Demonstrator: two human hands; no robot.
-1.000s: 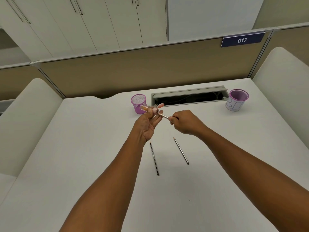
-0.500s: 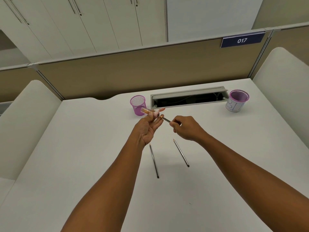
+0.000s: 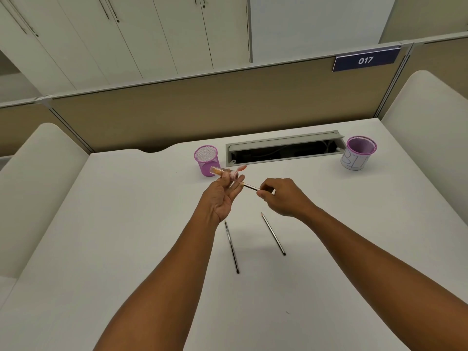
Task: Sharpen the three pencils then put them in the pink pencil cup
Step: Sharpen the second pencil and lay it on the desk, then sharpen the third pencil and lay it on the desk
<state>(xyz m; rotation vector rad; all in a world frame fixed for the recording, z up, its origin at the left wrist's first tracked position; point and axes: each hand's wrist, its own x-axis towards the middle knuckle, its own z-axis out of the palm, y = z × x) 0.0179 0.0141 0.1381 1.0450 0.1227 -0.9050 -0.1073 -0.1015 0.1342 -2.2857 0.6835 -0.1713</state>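
Pencil (image 3: 249,186) pinched in my right hand (image 3: 282,197), thumb and fingertips pressed together on its shaft, knuckles up, forearm reaching in from the lower right. Its tip points left, right at the mouth of the sharpener (image 3: 224,172). My left hand (image 3: 221,196) is palm-up, fingers curled round that pinkish tube-shaped sharpener and holding it above the desk (image 3: 126,236). Two more pencils lie flat below my hands, one (image 3: 231,247) under my left wrist, the other (image 3: 273,234) just right of it, apart. Pink pencil cup (image 3: 206,160) stands just behind my left hand; a second cup (image 3: 359,157) is far right.
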